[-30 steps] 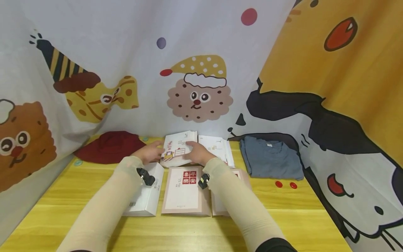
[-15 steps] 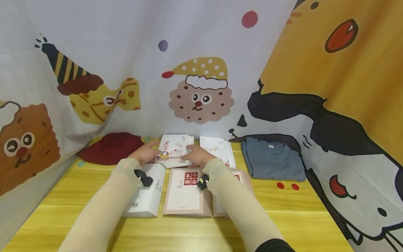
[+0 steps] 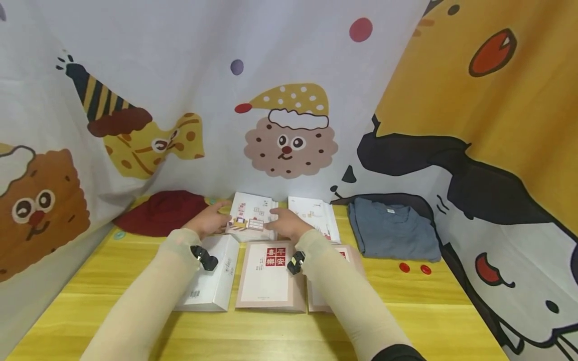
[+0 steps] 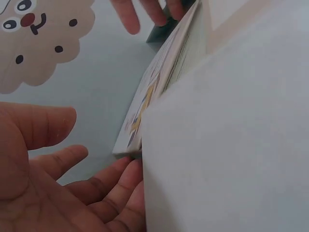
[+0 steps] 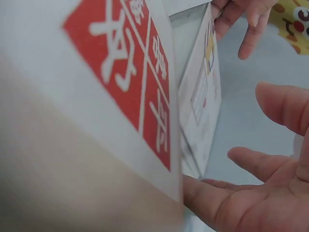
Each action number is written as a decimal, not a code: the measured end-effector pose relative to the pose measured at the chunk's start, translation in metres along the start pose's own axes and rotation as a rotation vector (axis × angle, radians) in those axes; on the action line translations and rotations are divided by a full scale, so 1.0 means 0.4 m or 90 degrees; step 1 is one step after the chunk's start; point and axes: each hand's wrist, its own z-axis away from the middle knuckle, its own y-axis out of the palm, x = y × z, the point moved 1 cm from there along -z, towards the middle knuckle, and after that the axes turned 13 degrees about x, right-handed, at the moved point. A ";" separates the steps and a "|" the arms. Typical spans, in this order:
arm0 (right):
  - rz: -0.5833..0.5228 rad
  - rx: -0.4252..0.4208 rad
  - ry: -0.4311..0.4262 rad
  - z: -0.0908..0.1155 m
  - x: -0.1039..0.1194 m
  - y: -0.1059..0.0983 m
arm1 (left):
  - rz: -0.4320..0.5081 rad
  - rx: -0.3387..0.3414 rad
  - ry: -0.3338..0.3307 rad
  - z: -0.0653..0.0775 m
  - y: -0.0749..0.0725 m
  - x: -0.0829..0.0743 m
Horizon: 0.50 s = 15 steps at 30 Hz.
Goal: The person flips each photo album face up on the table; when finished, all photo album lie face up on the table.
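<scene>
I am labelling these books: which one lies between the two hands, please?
The back row's left book, flanked by the left hand and right hand. The back row's right book lies outside them; the front books lie nearer than both hands.

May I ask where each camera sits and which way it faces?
Head: head-worn, facing forward and down at the table; left hand, right hand and sleeves show.
Left wrist: worn there, facing the illustrated book; left hand near, right fingers beyond.
Right wrist: worn there, facing that book; right hand near, left fingers beyond.
Wrist views share: the book, both hands.
</scene>
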 end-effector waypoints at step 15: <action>0.054 0.018 -0.081 0.083 0.016 0.052 | -0.059 -0.062 0.009 0.175 -0.020 0.050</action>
